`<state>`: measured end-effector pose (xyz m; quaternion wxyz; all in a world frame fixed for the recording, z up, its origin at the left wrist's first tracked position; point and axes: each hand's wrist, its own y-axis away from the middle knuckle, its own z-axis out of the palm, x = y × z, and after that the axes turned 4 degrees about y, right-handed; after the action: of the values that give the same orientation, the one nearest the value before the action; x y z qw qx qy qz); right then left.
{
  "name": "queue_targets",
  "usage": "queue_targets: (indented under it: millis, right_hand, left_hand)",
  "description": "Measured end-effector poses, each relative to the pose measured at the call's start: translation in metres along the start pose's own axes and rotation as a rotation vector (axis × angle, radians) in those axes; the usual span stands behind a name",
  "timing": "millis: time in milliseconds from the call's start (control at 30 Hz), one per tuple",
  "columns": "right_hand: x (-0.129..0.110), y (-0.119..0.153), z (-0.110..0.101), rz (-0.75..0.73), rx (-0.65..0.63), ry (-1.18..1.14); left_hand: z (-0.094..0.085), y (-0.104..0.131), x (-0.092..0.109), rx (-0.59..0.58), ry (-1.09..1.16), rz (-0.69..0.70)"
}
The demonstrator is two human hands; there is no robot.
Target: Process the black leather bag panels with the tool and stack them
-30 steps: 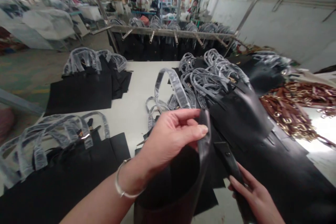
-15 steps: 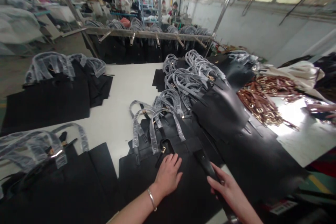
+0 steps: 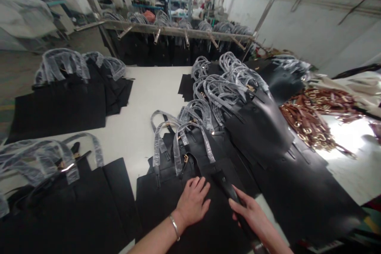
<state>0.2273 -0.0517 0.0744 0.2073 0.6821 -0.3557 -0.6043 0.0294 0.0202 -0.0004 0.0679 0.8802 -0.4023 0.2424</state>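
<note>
In the head view a black leather bag panel point(image 3: 169, 214) lies flat before me, its two handles point(image 3: 195, 127) wrapped in clear plastic and a small gold clasp point(image 3: 186, 158) near its top edge. My left hand point(image 3: 193, 200) rests palm down on the panel just below the clasp, fingers stretched and slightly bent, holding nothing. To its right, my right hand point(image 3: 250, 210) is closed around a long black strap point(image 3: 224, 182). The strap's far end, with a small round mark, lies over the panel; a bit of metal shows at the near end. The fingers' undersides are hidden.
More black panels with wrapped handles point(image 3: 38, 158) lie at the left, and a big pile point(image 3: 258, 123) is at the right. Brown straps with gold buckles point(image 3: 315, 119) are heaped beyond it. A metal rack point(image 3: 178, 31) with pegs stands behind the white table point(image 3: 139, 95).
The view has turned slightly, so the surroundings sit further right. My right hand has moved a little left with the strap, nearer my left hand, which stays on the panel.
</note>
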Motion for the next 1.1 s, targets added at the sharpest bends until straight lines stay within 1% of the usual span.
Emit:
queue_targets:
  millis: [133,200,333,400,567,667,767,867,967,1033,1100]
  right_hand:
    - [0.004,0.005,-0.005,0.037,-0.004,0.036]
    - [-0.004,0.001,-0.004,0.031,0.021,0.024]
    - [-0.026,-0.01,-0.007,-0.039,0.121,-0.053]
    - [-0.029,-0.013,-0.011,-0.047,0.113,-0.074]
    - [-0.026,-0.022,-0.016,-0.045,0.101,-0.157]
    - [-0.031,-0.031,-0.017,-0.058,0.1,-0.235]
    - [-0.036,-0.034,-0.022,-0.085,0.1,-0.266]
    - [-0.033,-0.027,-0.029,-0.058,0.104,-0.245]
    - [-0.028,-0.025,-0.03,-0.017,0.156,-0.183]
    - [-0.031,-0.029,-0.026,-0.032,0.185,-0.133]
    - [-0.039,-0.034,-0.022,-0.085,0.221,-0.08]
  left_hand:
    - [0.0,-0.001,-0.001,-0.01,0.006,-0.011]
    - [0.001,-0.001,-0.001,-0.017,0.006,-0.009]
    - [0.002,-0.001,0.0,-0.008,0.005,-0.011]
    - [0.002,-0.001,0.0,-0.004,0.009,-0.008]
    - [0.002,0.001,-0.002,-0.007,0.009,-0.005]
    - [0.003,0.001,-0.002,-0.008,0.011,-0.003]
    - [0.004,0.001,-0.003,-0.013,0.008,-0.011]
    - [0.003,0.0,-0.003,-0.011,0.006,-0.01]
    - [0.002,0.0,-0.003,-0.011,0.008,0.012]
    - [0.001,0.0,-0.003,-0.013,0.009,0.013]
    - [0.0,-0.001,-0.002,-0.018,0.01,0.005]
